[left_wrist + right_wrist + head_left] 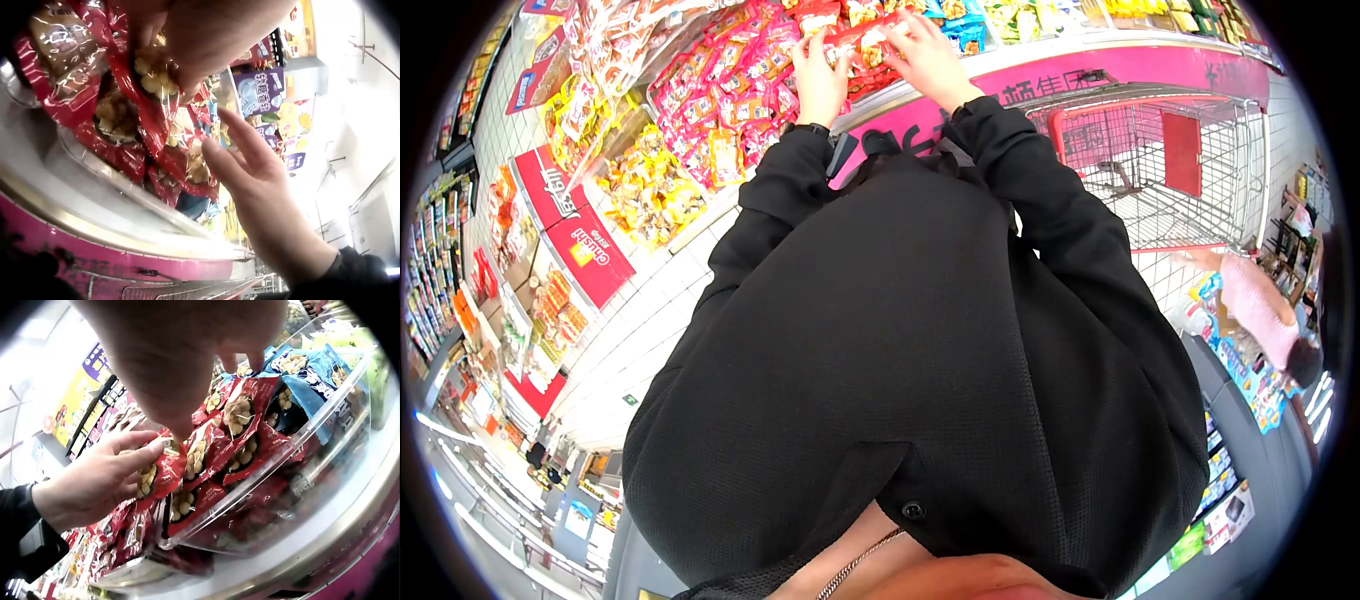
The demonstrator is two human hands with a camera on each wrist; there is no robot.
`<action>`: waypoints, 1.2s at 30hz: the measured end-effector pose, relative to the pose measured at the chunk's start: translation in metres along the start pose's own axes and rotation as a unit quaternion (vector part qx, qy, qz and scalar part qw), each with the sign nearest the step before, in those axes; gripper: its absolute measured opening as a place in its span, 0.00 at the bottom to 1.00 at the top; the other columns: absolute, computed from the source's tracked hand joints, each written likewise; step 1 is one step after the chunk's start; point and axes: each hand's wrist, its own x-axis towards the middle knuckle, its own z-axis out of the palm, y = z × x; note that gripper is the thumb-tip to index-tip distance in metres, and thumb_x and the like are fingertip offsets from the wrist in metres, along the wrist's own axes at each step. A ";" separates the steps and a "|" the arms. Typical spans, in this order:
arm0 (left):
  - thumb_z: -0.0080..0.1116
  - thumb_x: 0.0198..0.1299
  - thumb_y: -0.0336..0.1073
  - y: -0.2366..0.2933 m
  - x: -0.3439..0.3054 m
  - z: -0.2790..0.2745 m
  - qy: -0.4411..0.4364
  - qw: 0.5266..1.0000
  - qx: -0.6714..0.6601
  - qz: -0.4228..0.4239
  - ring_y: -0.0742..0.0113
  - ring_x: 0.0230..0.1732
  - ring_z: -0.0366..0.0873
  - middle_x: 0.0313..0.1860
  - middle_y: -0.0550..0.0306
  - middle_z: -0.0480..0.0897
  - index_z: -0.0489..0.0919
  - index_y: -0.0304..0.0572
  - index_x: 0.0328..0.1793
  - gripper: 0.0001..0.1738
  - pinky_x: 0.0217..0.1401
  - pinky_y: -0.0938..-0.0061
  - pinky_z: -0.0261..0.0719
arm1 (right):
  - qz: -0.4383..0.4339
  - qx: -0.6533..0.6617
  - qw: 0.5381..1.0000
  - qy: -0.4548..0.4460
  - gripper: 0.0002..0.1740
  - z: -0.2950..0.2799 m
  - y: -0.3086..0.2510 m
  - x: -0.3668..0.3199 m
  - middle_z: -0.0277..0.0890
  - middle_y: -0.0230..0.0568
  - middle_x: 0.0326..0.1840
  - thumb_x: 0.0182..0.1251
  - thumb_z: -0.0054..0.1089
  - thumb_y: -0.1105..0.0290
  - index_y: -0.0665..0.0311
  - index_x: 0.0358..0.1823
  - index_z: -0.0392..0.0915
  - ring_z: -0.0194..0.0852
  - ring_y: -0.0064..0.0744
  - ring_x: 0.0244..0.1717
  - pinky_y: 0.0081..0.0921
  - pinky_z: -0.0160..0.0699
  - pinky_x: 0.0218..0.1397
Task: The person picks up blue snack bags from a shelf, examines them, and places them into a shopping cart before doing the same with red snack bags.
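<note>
My left hand (pixel 820 88) pinches a red snack packet (pixel 164 472) with a clear window showing pale nut-like pieces; in the right wrist view its thumb lies over the packet's edge. Across from it, my right hand (pixel 930 65) reaches over the same red packets, and its thumb tip comes right up to the held one. In the left wrist view the right hand (pixel 259 187) has thumb and fingers apart, fairly straight. More red packets (pixel 240 434) lie beneath both hands in a clear plastic bin (pixel 275 481). The right hand's far fingertips are partly hidden.
Blue packets (pixel 297 369) fill the bin's far end. Pink-wrapped snacks (pixel 730 80) and yellow ones (pixel 650 190) are heaped to the left. A shopping cart (pixel 1180 160) stands to the right by the pink counter front (pixel 1000 95). Someone in pink (pixel 1258 305) is farther right.
</note>
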 end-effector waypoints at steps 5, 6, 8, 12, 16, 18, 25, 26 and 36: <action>0.67 0.63 0.30 -0.008 -0.007 0.018 -0.007 0.997 0.056 0.046 0.36 0.64 0.71 0.61 0.32 0.70 0.71 0.34 0.73 0.32 0.68 0.53 0.72 | -0.013 -0.117 0.989 -0.086 0.30 0.014 -0.013 -0.015 0.62 0.38 0.81 0.67 0.68 0.54 0.34 0.72 0.73 0.59 0.56 0.78 0.54 0.61 0.77; 0.65 0.64 0.30 -0.003 -0.006 0.012 -0.038 0.997 0.070 0.011 0.36 0.65 0.69 0.59 0.33 0.71 0.74 0.37 0.72 0.29 0.69 0.53 0.70 | -0.007 -0.123 0.990 -0.069 0.29 0.014 -0.011 -0.018 0.65 0.36 0.79 0.68 0.67 0.54 0.34 0.71 0.74 0.59 0.56 0.78 0.53 0.61 0.77; 0.64 0.65 0.35 0.003 -0.002 0.003 -0.029 0.989 0.138 0.044 0.33 0.65 0.68 0.61 0.32 0.71 0.75 0.42 0.72 0.28 0.68 0.46 0.69 | -0.011 -0.108 0.992 -0.069 0.28 0.012 -0.003 -0.017 0.66 0.35 0.77 0.68 0.67 0.55 0.34 0.70 0.75 0.59 0.55 0.77 0.53 0.61 0.76; 0.59 0.69 0.44 -0.008 -0.001 0.018 -0.025 0.980 0.179 0.082 0.25 0.78 0.57 0.76 0.28 0.64 0.70 0.43 0.77 0.32 0.78 0.32 0.54 | -0.008 -0.091 0.995 -0.043 0.23 0.013 -0.004 -0.022 0.67 0.34 0.74 0.69 0.66 0.58 0.37 0.65 0.79 0.60 0.53 0.76 0.52 0.61 0.76; 0.54 0.72 0.47 -0.022 0.007 0.039 -0.032 0.982 0.161 0.089 0.24 0.81 0.54 0.79 0.28 0.63 0.68 0.42 0.78 0.32 0.80 0.28 0.47 | 0.008 -0.087 0.996 -0.028 0.25 0.004 -0.011 -0.027 0.66 0.37 0.75 0.69 0.63 0.63 0.41 0.68 0.76 0.61 0.50 0.76 0.51 0.61 0.77; 0.54 0.73 0.43 -0.023 0.007 0.044 -0.026 0.983 0.152 0.103 0.25 0.80 0.55 0.79 0.31 0.64 0.69 0.42 0.78 0.30 0.79 0.28 0.49 | -0.001 -0.080 0.995 0.062 0.20 -0.018 -0.020 -0.024 0.78 0.47 0.61 0.72 0.56 0.65 0.58 0.64 0.76 0.76 0.46 0.65 0.40 0.77 0.64; 0.55 0.71 0.34 -0.025 0.013 0.030 -0.060 0.977 0.140 0.150 0.37 0.75 0.64 0.74 0.40 0.70 0.78 0.45 0.69 0.21 0.76 0.39 0.60 | 0.034 -0.067 0.995 -0.064 0.30 0.024 -0.003 -0.041 0.63 0.40 0.79 0.70 0.61 0.67 0.42 0.73 0.72 0.59 0.50 0.79 0.46 0.61 0.79; 0.54 0.72 0.35 -0.024 0.012 0.027 -0.074 0.976 0.150 0.141 0.36 0.76 0.63 0.74 0.39 0.70 0.77 0.45 0.70 0.21 0.77 0.38 0.59 | 0.036 -0.068 0.995 -0.067 0.29 0.029 -0.001 -0.041 0.63 0.39 0.79 0.70 0.62 0.66 0.42 0.72 0.73 0.58 0.49 0.80 0.45 0.61 0.79; 0.50 0.74 0.56 0.003 0.008 0.046 -0.179 0.944 0.255 0.106 0.30 0.85 0.48 0.85 0.36 0.57 0.64 0.51 0.84 0.36 0.83 0.33 0.43 | 0.121 0.150 0.976 0.103 0.23 -0.026 0.046 -0.041 0.80 0.39 0.67 0.68 0.62 0.63 0.56 0.64 0.80 0.76 0.41 0.70 0.36 0.70 0.74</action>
